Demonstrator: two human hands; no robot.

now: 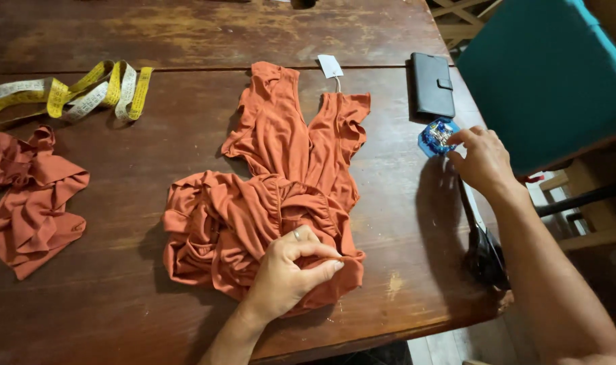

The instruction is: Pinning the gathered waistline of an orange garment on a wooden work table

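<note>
A rust-orange garment (281,176) lies spread on the dark wooden table (186,34), with a white tag (330,65) at its neckline. My left hand (291,274) pinches a fold of the fabric at the garment's lower edge, near the table's front. My right hand (484,162) reaches toward the table's right side, its fingertips touching a small blue container of pins (435,137). Whether the fingers hold a pin is too small to tell.
A black wallet case (432,84) lies just beyond the pin container. Black scissors (482,250) rest under my right forearm. A yellow and white measuring tape (85,91) and a loose piece of orange cloth (31,196) lie at left. A teal chair (545,74) stands at right.
</note>
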